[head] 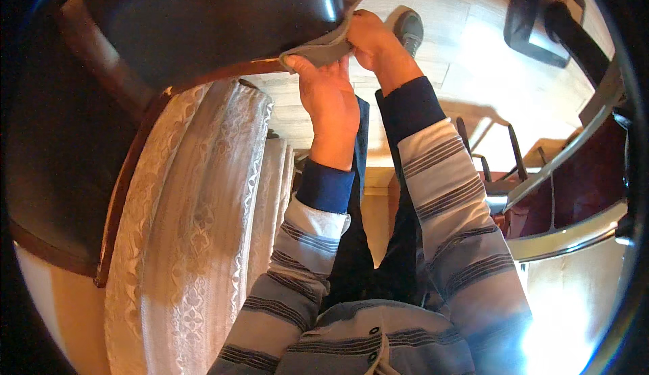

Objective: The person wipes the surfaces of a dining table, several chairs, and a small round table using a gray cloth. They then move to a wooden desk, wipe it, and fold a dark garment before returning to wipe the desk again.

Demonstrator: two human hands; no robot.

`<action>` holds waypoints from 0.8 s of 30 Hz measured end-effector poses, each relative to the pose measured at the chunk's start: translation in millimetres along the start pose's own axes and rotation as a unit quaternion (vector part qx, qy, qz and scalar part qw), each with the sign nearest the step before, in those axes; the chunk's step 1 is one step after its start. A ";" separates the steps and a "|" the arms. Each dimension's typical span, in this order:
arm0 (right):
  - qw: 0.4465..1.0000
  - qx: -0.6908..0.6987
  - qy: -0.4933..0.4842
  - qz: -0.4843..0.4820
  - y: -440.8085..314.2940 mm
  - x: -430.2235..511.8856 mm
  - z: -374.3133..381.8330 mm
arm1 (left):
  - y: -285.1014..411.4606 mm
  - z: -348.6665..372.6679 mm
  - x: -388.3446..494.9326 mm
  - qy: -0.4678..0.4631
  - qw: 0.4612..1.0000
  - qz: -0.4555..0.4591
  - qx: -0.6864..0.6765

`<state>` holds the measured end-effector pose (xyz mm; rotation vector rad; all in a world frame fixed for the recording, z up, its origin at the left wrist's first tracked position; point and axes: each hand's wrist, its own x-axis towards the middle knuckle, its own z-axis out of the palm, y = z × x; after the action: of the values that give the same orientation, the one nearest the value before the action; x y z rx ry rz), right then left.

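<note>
A grey cloth point(324, 53) is draped over the front corner of a dark, glossy-sided object point(228, 15), which rests on a reddish-brown wooden edge point(238, 70). My left hand point(328, 98) holds the cloth's near side, thumb on top and fingers partly tucked beneath it. To the right, my right hand point(372, 40) grips the cloth's other side, with its fingertips hidden. One end of the cloth sticks out past the corner, above my right hand. The shaded surface makes the dark object's exact kind unclear.
A white lace curtain point(203, 197) hangs at the left, against the wooden edge. A grey shoe point(408, 27) stands on the light plank floor point(456, 35). Dark furniture point(537, 40) is at upper right, with a curved, pale-rimmed table point(568, 235) below it.
</note>
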<state>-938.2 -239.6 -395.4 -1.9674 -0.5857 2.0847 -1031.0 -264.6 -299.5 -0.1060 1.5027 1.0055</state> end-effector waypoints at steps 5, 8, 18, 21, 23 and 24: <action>0.905 0.394 0.150 0.058 -15.6 -32.2 35.2 | 10.3 0.6 10.6 0.044 0.998 0.004 -0.039; 0.934 0.232 0.262 -0.068 -13.1 -53.2 51.6 | 28.9 -4.4 21.6 0.088 0.995 -0.009 -0.046; 0.821 -0.255 0.349 -0.373 -28.8 -103.7 82.5 | 95.4 -30.5 62.8 0.156 0.987 -0.047 -0.011; 0.825 -0.313 0.265 -0.389 -36.2 -118.2 86.4 | 109.7 -28.2 70.2 0.225 0.972 -0.068 -0.003; 0.816 -0.348 0.227 -0.402 -43.9 -118.5 96.0 | 122.8 -33.7 79.4 0.258 0.962 -0.084 0.009; 0.805 -0.364 0.219 -0.415 -49.1 -114.4 102.0 | 128.3 -37.9 86.4 0.267 0.960 -0.079 0.020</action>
<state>-1035.3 -257.5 -268.2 -1.8362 -1.8962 0.8657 -1157.1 -168.1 -312.2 -0.4931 1.9676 0.8527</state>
